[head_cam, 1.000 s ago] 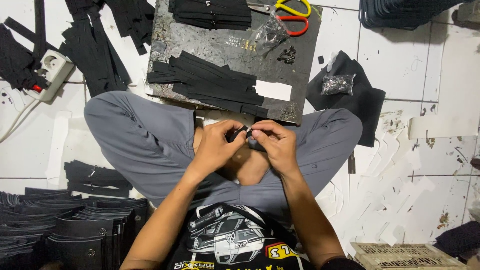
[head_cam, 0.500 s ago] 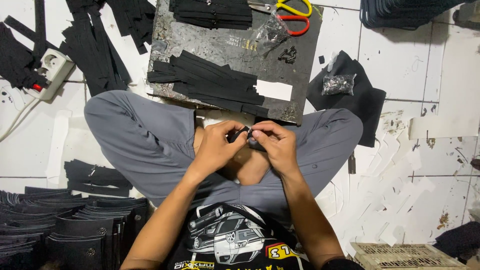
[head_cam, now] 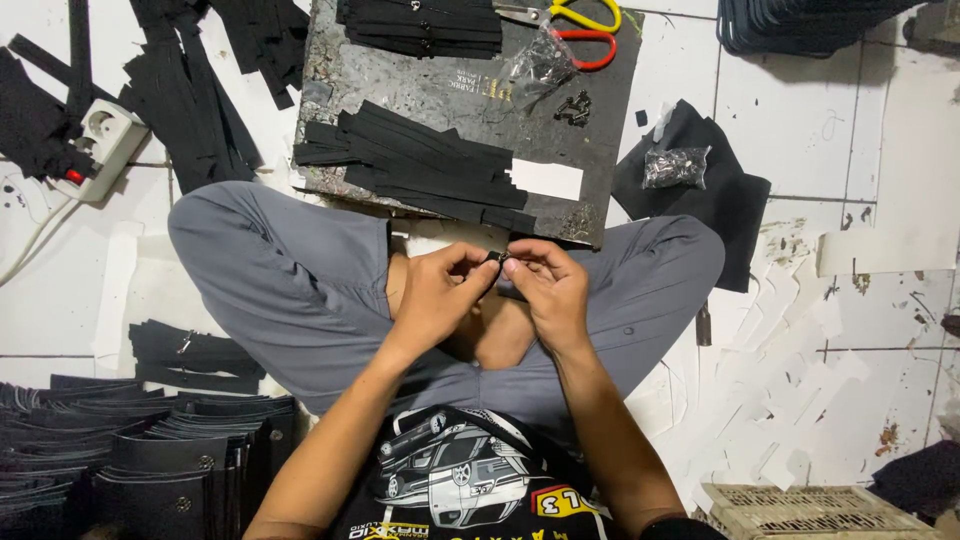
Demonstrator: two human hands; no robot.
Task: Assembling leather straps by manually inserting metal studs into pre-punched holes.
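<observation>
I sit cross-legged on a white tiled floor in grey trousers. My left hand (head_cam: 438,292) and my right hand (head_cam: 548,285) meet over my lap, fingertips pinched together on a small black piece (head_cam: 496,262). What kind of piece it is I cannot make out. Just beyond my hands lies a dark work board (head_cam: 420,85) bearing a fan of black strips (head_cam: 415,165) with a white label (head_cam: 545,179).
On the board are another stack of black strips (head_cam: 420,25), yellow-and-red scissors (head_cam: 580,25), a clear bag (head_cam: 540,65) and small black parts (head_cam: 575,107). A power strip (head_cam: 100,148) lies left, stacked black pieces (head_cam: 130,460) near left, a bag of hardware (head_cam: 675,166) on black cloth right, a basket (head_cam: 820,510) near right.
</observation>
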